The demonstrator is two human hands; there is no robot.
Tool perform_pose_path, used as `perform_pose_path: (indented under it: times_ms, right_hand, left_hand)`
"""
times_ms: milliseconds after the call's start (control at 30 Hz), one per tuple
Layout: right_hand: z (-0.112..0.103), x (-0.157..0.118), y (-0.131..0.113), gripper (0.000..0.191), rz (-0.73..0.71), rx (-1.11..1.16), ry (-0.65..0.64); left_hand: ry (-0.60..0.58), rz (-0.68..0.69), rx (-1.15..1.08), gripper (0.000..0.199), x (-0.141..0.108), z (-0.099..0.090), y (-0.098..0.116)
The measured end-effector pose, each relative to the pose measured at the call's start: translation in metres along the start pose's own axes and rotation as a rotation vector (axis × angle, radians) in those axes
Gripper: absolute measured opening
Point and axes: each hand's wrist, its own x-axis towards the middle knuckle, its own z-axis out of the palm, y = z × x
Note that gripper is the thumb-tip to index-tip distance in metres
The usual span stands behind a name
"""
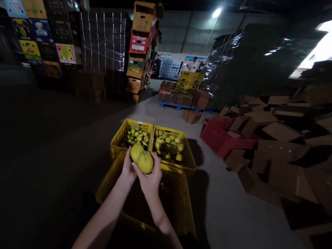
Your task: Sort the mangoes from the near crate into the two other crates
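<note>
My left hand [128, 166] is closed around a yellow-green fruit [136, 151]. Beside it, my right hand [152, 177] grips a second, larger-looking yellow-green fruit [145, 162]; the two fruits touch or overlap. Both hands are above the far part of a near yellow crate [186, 204], whose inside is dark, with a small bit of green visible. Beyond it are two more yellow crates side by side. The left crate [118, 134] holds several small green and yellow fruits [136, 134]. In the right crate [189, 155] lie several larger yellow-green fruits [174, 140].
A red crate [216, 139] lies right, next to a large heap of flattened cardboard [286, 159]. Stacked boxes [138, 43] and wrapped pallets [103, 44] stand behind. A person [192, 65] is far back, behind a yellow box [189, 81] on a blue pallet [179, 107].
</note>
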Motion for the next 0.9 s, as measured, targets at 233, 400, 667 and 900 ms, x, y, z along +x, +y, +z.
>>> perform_pose_path:
  times_ms: [233,400,667,900]
  right_hand:
    - [-0.019,0.037,-0.01,0.061,0.171,0.317,-0.02]
    - [-0.01,0.03,-0.006,0.065,0.289,0.423,-0.107]
    - [-0.01,0.025,-0.012,0.057,0.298,0.415,-0.15]
    - [-0.018,0.024,-0.023,0.044,0.281,0.42,-0.224]
  left_hand:
    - [0.055,0.133,0.072,0.027,-0.003,0.03,0.019]
    - [-0.036,0.29,0.106,0.031,-0.009,0.035,0.016]
    - [-0.059,0.378,0.138,0.028,-0.013,0.034,0.021]
    - [-0.026,0.364,0.181,0.029,-0.013,0.033,0.022]
